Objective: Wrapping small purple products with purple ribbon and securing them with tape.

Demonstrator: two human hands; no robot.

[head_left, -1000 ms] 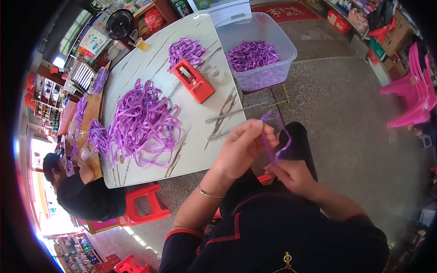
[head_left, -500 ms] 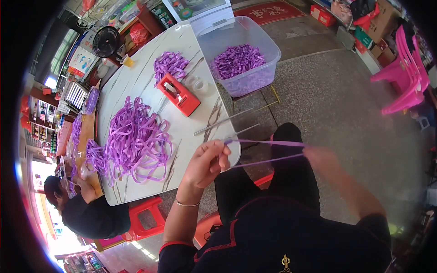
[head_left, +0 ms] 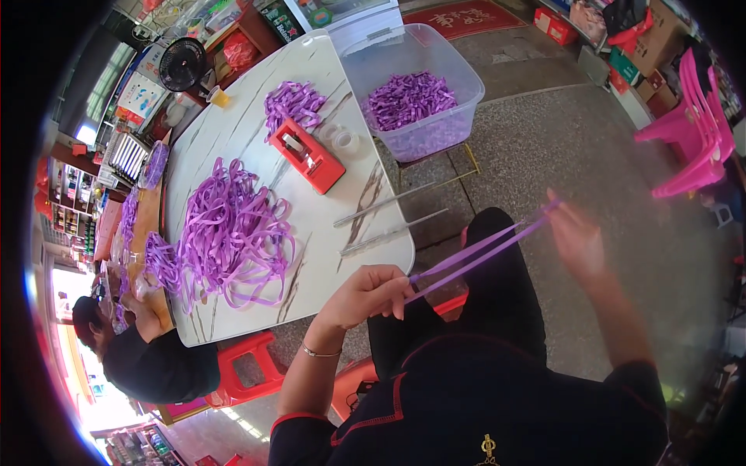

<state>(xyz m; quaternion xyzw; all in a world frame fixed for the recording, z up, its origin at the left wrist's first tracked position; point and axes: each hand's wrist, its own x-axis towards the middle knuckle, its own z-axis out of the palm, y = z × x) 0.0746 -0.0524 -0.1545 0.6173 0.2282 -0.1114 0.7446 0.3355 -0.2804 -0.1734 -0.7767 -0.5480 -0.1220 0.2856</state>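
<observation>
A loop of purple ribbon (head_left: 475, 257) is stretched across my lap in two strands. My left hand (head_left: 364, 298), beside the near right corner of the table, pinches one end of it between thumb and fingers. Higher and to the right, my right hand (head_left: 576, 239) holds the other end and is slightly blurred. Two thin metal rods (head_left: 396, 231) jut past the table's right edge, just beyond my left hand. A large tangle of purple ribbons (head_left: 233, 237) lies on the marbled white table (head_left: 318, 256).
A red tape dispenser (head_left: 309, 158), clear tape rolls (head_left: 342, 138) and a smaller ribbon pile (head_left: 294, 107) sit farther back. Beyond the table's right edge stands a clear plastic bin (head_left: 435, 140) of bundled purple ribbons. At left, another person (head_left: 151, 353) sits near a red stool (head_left: 250, 369).
My left hand has come nearer, away from the rods. My right hand has moved up and slightly right, so the ribbon loop now slants upward with its strands closer together.
</observation>
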